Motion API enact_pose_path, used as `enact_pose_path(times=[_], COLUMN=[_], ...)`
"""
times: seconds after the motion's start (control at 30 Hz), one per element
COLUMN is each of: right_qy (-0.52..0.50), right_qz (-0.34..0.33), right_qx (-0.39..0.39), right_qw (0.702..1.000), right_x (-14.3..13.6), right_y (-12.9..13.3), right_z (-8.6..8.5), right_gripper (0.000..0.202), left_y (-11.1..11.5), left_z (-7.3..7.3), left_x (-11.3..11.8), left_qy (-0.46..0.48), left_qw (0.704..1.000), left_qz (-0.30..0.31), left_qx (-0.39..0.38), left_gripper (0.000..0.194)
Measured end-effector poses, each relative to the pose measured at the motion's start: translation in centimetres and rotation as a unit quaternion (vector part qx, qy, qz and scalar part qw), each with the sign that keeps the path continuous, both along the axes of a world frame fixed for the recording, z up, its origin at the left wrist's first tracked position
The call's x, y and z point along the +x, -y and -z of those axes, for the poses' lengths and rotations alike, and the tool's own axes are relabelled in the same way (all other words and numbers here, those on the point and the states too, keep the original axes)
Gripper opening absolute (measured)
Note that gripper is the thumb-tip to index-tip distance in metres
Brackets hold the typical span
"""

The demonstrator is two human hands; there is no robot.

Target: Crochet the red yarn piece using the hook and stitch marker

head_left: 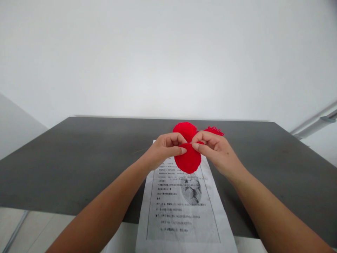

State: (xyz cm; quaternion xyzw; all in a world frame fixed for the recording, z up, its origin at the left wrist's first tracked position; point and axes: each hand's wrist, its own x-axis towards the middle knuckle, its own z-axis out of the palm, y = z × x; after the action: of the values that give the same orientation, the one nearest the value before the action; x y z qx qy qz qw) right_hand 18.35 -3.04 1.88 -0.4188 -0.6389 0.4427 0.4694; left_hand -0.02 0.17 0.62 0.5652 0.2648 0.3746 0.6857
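A round red crocheted piece point(187, 160) hangs upright between my hands, above a printed sheet. My left hand point(170, 146) pinches its upper left edge between thumb and fingers. At its upper right edge my right hand point(210, 146) pinches too, fingertips close to those of the left. Just behind lies a second red round piece point(185, 130), partly covered by my fingers. A tangle of red yarn point(215, 130) sits beyond my right hand. Whether a small hook or needle is in my fingers I cannot make out.
A printed paper sheet point(181, 225) with text and a dark picture runs over the front edge of the dark grey table point(92, 158). Behind the table stands a white wall point(158, 63). A metal pipe point(316, 126) shows at the far right.
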Motion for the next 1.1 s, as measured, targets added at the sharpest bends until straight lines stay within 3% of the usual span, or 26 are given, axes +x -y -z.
enact_pose_path(times=[0.43,0.77,1.1], right_qy=[-0.003,-0.02,-0.098], right_qz=[0.02,0.017,-0.035], right_qx=[0.014,-0.017,-0.023], right_qw=[1.0,1.0,0.994], right_x=[0.0,0.17,0.26], right_y=[-0.13,-0.22,-0.23], right_z=[0.12,0.11,0.37], right_gripper=[0.008,0.013,0.012], left_y=[-0.21,-0.04,0.08], left_z=[0.02,-0.06,-0.27], left_x=[-0.12,-0.1,0.23], left_qy=[-0.021,-0.013,0.017], left_qw=[0.999,0.999,0.999], left_qz=[0.037,0.019,-0.029], left_qx=[-0.028,-0.037,-0.027], left_gripper=[0.025,0.022,0.026])
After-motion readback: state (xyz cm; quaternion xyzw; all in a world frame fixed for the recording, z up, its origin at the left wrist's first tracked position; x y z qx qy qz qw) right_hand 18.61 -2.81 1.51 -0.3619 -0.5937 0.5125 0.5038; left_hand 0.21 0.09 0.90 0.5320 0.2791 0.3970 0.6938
